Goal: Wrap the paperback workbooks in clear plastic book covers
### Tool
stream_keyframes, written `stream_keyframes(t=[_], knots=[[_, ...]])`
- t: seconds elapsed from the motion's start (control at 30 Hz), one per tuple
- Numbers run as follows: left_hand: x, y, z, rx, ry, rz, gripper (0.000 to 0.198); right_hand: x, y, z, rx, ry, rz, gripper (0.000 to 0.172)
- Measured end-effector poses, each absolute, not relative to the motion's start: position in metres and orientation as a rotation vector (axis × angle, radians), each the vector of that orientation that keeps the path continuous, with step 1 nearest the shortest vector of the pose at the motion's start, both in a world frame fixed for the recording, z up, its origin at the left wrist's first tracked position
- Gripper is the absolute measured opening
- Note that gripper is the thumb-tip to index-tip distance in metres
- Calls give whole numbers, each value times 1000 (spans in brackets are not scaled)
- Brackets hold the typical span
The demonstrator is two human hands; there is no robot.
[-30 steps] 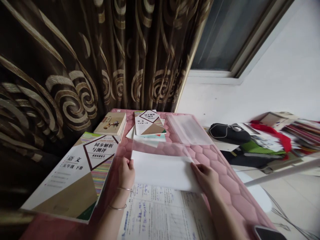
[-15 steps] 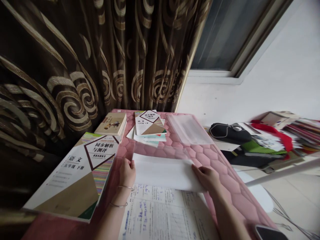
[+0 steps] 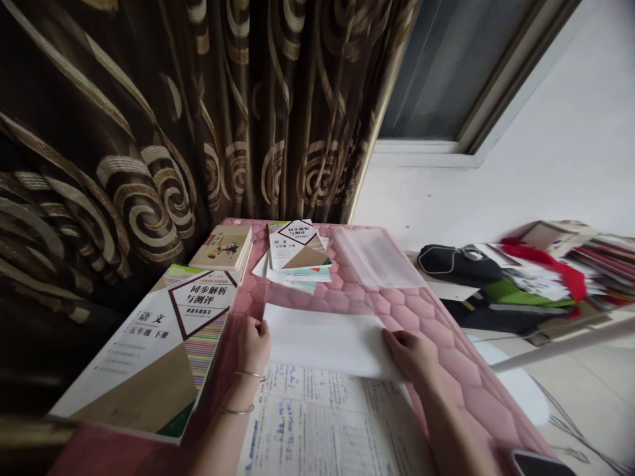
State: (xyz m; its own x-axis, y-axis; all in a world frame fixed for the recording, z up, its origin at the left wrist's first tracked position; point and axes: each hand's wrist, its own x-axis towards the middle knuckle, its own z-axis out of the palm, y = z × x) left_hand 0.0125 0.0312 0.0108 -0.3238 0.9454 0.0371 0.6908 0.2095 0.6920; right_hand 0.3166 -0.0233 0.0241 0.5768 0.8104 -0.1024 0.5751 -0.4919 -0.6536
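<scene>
A clear plastic sleeve (image 3: 317, 297) lies on the pink quilted table (image 3: 436, 330), with a white sheet (image 3: 325, 340) partly inside it. My left hand (image 3: 253, 344) pinches the sheet's left edge, fingers closed on it. At the sheet's right edge, my right hand (image 3: 414, 354) grips the sheet with closed fingers. A printed worksheet (image 3: 322, 423) with handwriting lies under my wrists, nearer to me.
A large workbook (image 3: 149, 350) lies at the left, a small book (image 3: 223, 246) and a stack of workbooks (image 3: 295, 251) at the far end, beside another clear sleeve (image 3: 374, 258). A dark curtain (image 3: 149, 119) hangs behind. A phone (image 3: 540, 463) sits at the lower right. Clutter (image 3: 520, 277) lies beyond the table's right edge.
The white sheet and sleeve have settled slightly lower and flatter on the table. Both hands stay at the sheet's edges, shifted a little to the right.
</scene>
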Motion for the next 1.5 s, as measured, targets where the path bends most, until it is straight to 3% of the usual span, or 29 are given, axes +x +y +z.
stream_keyframes(t=[0.47, 0.97, 1.5], knots=[[20, 28, 13, 1590, 2229, 759, 12, 334, -26, 4, -2166, -1141, 628, 41], [15, 26, 29, 1581, 2193, 635, 22, 326, -19, -13, -2368, -1293, 433, 37], [23, 21, 35, 1683, 2312, 351, 25, 313, -21, 14, -2196, -1100, 431, 35]])
